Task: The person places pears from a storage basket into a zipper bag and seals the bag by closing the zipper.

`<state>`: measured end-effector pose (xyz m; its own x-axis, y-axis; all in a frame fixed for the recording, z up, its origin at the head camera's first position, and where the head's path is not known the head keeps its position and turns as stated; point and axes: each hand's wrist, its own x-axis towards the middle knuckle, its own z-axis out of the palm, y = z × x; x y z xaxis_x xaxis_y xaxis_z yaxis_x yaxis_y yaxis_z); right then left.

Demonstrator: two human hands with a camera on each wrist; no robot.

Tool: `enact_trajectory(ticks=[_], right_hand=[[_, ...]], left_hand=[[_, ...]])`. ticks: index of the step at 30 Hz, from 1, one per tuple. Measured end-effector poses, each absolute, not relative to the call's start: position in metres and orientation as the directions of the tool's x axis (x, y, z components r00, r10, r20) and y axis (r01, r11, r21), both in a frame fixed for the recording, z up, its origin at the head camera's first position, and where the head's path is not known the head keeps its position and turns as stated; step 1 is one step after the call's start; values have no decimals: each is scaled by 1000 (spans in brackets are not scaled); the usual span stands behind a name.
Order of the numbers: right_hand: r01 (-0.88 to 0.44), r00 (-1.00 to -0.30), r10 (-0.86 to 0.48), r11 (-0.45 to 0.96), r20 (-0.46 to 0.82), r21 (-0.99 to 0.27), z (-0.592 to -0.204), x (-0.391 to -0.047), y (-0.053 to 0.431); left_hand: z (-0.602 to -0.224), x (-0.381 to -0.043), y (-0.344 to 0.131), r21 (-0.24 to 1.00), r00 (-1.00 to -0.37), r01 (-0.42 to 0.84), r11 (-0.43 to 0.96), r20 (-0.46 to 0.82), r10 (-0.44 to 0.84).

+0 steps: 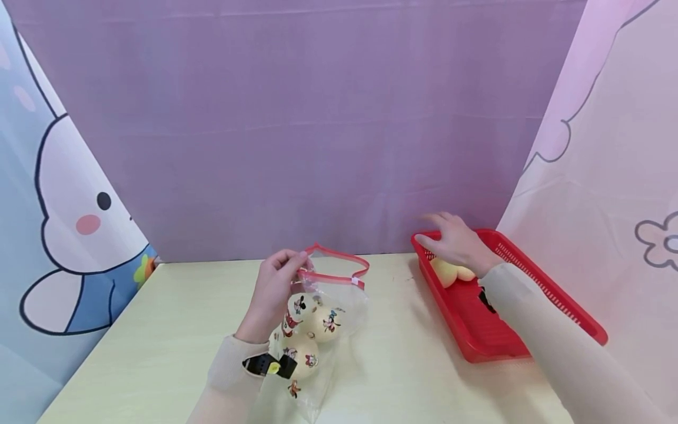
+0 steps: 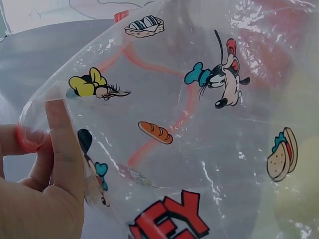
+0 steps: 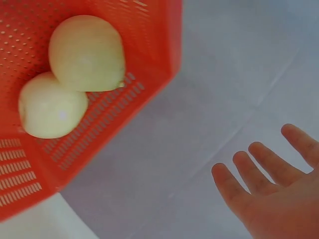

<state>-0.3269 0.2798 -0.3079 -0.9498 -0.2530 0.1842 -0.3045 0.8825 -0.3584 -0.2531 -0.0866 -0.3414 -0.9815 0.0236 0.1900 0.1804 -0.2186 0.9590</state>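
Observation:
My left hand (image 1: pixel 272 294) pinches the red-edged rim of a clear zip bag (image 1: pixel 352 303) printed with cartoon figures. The bag's mouth gapes, and several pale yellow, onion-like round things (image 1: pixel 304 356) lie inside it. In the left wrist view the thumb and fingers (image 2: pixel 65 144) hold the edge of the plastic. My right hand (image 1: pixel 455 241) hovers over the far end of a red plastic basket (image 1: pixel 477 338), its fingers spread and holding nothing. Below it in the basket sit two pale yellow round things (image 3: pixel 87 52) of the same look, touching each other.
The pale table (image 1: pixel 196 318) carries the bag in front and the basket at the right. A purple cloth (image 1: pixel 318 129) hangs along the back edge. Printed cartoon curtains (image 1: pixel 69 194) stand at the left and right sides.

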Motion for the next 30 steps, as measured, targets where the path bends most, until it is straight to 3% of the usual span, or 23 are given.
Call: enact_trajectory(ticks=[30], right_hand=[[-132,-991,-124,860,48,-494,-362,-352,329]], left_hand=[[-344,-252,-87,964,-981,181,-195,190,27]])
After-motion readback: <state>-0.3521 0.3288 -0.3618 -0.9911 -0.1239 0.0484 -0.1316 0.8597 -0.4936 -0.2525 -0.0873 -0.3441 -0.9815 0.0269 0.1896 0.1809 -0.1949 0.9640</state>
